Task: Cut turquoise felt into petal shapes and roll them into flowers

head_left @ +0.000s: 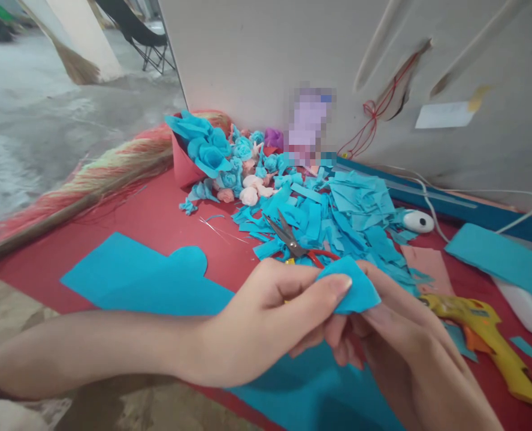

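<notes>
Between my two hands is a small piece of blue crepe paper. My left hand pinches its left side, the thumb lying on top. At the paper's right edge, my right hand grips with thumb and fingers, the lower fingers partly hidden. Just beyond my hands lie scissors with red handles, blades spread, on a heap of cut blue paper strips. A yellow glue gun rests to the right of my right hand. Beneath my hands a large blue sheet is spread out.
Blue, pink and purple paper flowers are piled at the back, beside a red cone holding larger blue blooms. A straw broom borders the red mat on the left. Folded blue paper and a white cable lie right.
</notes>
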Demonstrator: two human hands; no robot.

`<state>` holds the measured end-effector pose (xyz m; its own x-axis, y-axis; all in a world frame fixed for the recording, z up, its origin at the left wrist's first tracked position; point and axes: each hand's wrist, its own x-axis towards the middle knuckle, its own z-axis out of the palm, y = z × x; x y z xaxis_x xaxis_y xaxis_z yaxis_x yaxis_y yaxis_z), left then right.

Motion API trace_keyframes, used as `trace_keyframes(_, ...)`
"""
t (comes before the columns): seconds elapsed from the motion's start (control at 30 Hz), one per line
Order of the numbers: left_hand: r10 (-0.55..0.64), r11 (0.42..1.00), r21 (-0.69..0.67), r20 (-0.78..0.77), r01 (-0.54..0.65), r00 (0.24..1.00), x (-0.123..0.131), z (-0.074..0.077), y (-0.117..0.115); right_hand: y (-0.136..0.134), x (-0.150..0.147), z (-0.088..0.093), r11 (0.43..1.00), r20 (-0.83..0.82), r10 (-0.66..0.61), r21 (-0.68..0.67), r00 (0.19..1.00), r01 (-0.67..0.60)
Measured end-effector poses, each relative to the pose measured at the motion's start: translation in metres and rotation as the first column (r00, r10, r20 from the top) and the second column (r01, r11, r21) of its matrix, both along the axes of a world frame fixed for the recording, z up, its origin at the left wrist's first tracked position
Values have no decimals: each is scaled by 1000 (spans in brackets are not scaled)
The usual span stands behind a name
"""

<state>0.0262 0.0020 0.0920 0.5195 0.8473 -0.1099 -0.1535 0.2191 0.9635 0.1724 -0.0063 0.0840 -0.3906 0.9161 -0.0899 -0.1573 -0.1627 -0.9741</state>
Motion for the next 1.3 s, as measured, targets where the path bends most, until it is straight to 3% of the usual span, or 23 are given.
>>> trace_keyframes(0.27, 66, 953, 298, -63, -44, 996, 0, 0, 4, -7, -10, 1, 982, -51, -181, 35, 982, 183)
trace_keyframes(0.5, 79, 905, 424, -115, -23, 990, -2, -2, 4, -7, -8, 2, 992, -25, -101, 75, 995, 103)
trace_keyframes(0.7, 99, 850, 527, -161, 1, 982, -5, -3, 2, -10, -9, -1, 981, -25, -123, 147, 992, 126)
trace_keyframes(0.8, 113, 844, 536, -163, -8, 980, -5, -4, 2, -11, -8, -3, 974, 16, -151, 173, 988, 146)
trace_keyframes(0.97, 39, 891, 451, -179, 46, 983, -4, -6, 5, -7, -5, -4, 957, 34, -243, 169, 969, 234)
trace_keyframes(1.13, -130, 912, 369, -148, 177, 980, -6, -3, 10, -1, 0, 1, 972, 89, -152, 193, 984, 133)
trace_keyframes(1.3, -228, 911, 324, -116, 254, 967, -8, 0, 13, 0, 9, 4, 962, 196, -176, 243, 965, 126)
